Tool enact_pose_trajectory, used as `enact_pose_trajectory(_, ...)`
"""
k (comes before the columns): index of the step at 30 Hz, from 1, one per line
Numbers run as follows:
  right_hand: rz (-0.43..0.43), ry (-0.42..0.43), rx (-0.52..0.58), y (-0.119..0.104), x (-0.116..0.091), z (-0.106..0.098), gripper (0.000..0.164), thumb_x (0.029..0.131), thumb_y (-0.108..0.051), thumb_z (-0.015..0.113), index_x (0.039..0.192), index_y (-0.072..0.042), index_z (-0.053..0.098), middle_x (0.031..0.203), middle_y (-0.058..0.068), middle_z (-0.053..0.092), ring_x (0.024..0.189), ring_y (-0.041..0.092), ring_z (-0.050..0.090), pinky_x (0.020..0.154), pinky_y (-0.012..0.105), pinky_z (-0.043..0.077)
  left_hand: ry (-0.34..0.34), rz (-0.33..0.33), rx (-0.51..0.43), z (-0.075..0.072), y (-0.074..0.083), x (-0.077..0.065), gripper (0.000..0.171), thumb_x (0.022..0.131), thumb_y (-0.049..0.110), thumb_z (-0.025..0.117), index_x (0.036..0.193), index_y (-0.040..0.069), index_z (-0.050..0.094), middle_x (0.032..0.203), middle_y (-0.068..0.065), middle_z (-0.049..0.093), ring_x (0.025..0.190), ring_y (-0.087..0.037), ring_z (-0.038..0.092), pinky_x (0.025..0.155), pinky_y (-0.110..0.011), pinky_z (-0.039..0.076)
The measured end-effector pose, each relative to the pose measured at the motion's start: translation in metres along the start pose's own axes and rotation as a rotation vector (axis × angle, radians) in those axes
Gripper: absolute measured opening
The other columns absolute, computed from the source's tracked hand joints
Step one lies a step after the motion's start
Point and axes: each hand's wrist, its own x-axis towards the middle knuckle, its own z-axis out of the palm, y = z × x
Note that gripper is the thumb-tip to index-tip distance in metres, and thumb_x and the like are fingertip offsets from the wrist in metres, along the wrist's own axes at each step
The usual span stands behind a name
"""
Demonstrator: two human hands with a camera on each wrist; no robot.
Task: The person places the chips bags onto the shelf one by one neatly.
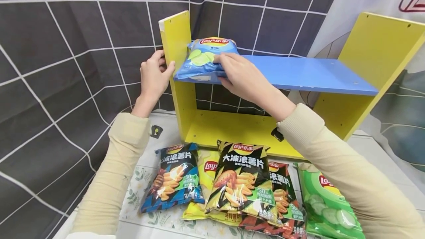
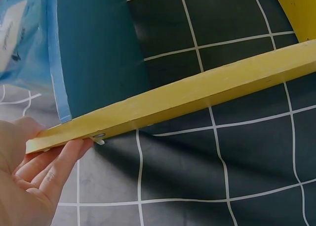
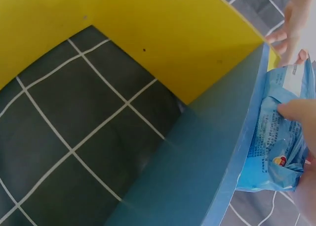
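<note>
My right hand (image 1: 244, 76) grips a light blue bag of potato chips (image 1: 200, 59) with limes printed on its front. The bag sits at the left end of the blue shelf board (image 1: 299, 70), close beside the yellow side panel (image 1: 179, 43). In the right wrist view the thumb presses on the back of the chip bag (image 3: 276, 132), which overhangs the board's front edge. My left hand (image 1: 154, 78) holds the front edge of that side panel, thumb on the inner face and fingers round the outside, as the left wrist view confirms for the left hand (image 2: 34, 171).
Below the shelf, several chip bags lie on the white surface: a dark blue bag (image 1: 176, 178), a black bag (image 1: 244, 183), a yellow bag (image 1: 206, 161), a red and black bag (image 1: 282, 191) and a green bag (image 1: 327, 202). A dark grid-patterned curtain (image 1: 109, 17) hangs behind.
</note>
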Motion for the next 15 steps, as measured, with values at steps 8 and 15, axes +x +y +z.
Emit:
enact_pose_trajectory(8, -0.023, -0.03, -0.006, 0.0003, 0.0067, 0.0015, 0.045, 0.089, -0.016, 0.067, 0.127, 0.003, 0.051, 0.134, 0.02, 0.056, 0.131, 0.033, 0.047, 0.11, 0.045, 0.038, -0.013, -0.022, -0.003, -0.0004, 0.0013, 0.0002, 0.037, 0.092, 0.019, 0.062, 0.125, 0.003, 0.06, 0.115, -0.016, 0.069, 0.096, -0.027, 0.071, 0.089, -0.038, 0.055)
enact_pose_trajectory(15, 0.016, 0.014, -0.074, 0.0008, 0.0072, 0.0063, 0.046, 0.088, -0.019, 0.069, 0.13, -0.004, 0.057, 0.134, 0.017, 0.057, 0.126, 0.034, 0.048, 0.104, 0.048, 0.044, -0.014, -0.027, 0.007, -0.0008, 0.0015, -0.0011, 0.037, 0.092, 0.019, 0.062, 0.126, 0.003, 0.06, 0.117, -0.017, 0.069, 0.097, -0.028, 0.071, 0.089, -0.039, 0.055)
